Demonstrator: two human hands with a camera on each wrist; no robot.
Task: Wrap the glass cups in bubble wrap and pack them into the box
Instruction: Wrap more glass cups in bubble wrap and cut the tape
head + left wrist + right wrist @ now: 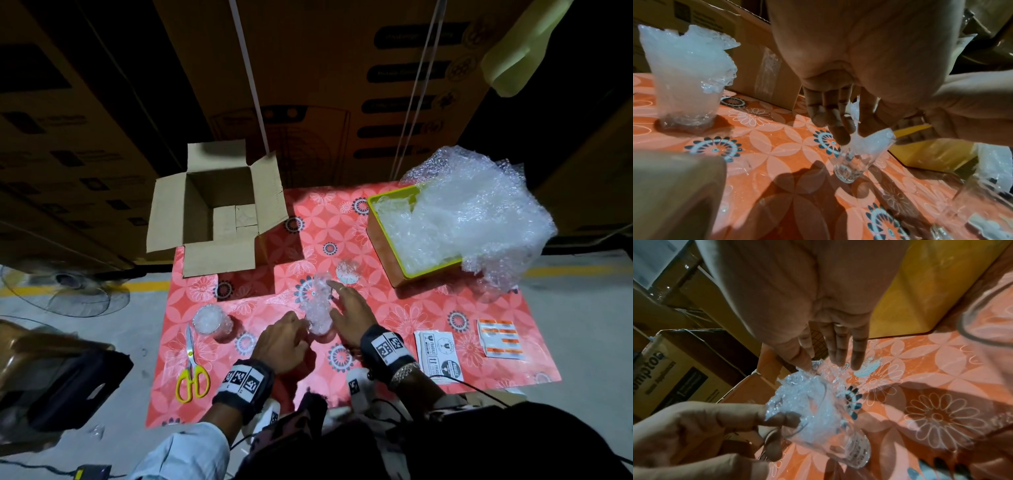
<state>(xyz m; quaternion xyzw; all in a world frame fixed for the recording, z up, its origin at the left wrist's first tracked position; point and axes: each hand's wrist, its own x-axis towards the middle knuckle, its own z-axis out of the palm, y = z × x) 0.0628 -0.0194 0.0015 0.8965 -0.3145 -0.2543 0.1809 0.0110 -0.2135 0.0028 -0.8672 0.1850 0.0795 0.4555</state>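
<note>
Head view: an open cardboard box (219, 209) sits in the upper left of the red flowered table cover (428, 308), its flaps spread. At upper right a yellow-rimmed tray (390, 219) holds a heap of bubble wrap (479, 219) that spills over its far side. A wrapped cup (212, 322) stands at left centre, with yellow-handled scissors (191, 373) just below it. Another cup (347, 272) stands near the middle, and label sheets (438, 356) lie at lower right. At centre, the glass cup (317, 310), stuffed with bubble wrap, is between both hands. The left hand (282, 346) reaches in from below left, fingers at the cup's lower part; the right hand (352, 315) lies beside it, fingers extended.

Left wrist view: the wrapped cup (686, 81) stands at upper left before the box (760, 65). At centre the glass cup (857, 157) tilts on the cover, wrap poking out of its mouth. The left hand (838, 81) hangs over it, fingers (840, 133) lightly curled at the rim; whether they pinch the wrap I cannot tell.

Right wrist view: the yellow tray (931, 288) fills the upper right, stacked cartons (674, 369) the left. The right hand (818, 313) reaches down from the top, fingers (857, 353) straight and slightly apart above the wrap. At lower left the left hand (694, 434) pinches the rim of the glass cup (828, 434).
</note>
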